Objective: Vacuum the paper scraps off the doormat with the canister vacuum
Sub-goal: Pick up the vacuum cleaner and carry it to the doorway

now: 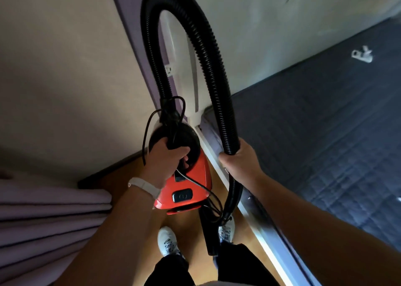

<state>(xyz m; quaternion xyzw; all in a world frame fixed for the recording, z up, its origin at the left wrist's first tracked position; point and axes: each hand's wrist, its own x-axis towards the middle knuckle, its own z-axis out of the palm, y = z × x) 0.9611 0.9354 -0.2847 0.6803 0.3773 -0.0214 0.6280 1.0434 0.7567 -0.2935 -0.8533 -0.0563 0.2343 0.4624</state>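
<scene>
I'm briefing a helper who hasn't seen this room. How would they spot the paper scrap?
Start with the dark grey doormat filling the right side of the view. Toward its far end lies the paper scrap: small, crumpled and white, standing out sharply against the dark quilted surface.

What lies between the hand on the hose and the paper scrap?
In the head view, only bare doormat stretches between the right hand gripping the hose and the paper scrap.

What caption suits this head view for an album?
Left hand carries the red vacuum, right hand grips its black hose, beside a dark mat bearing paper scraps.
</scene>
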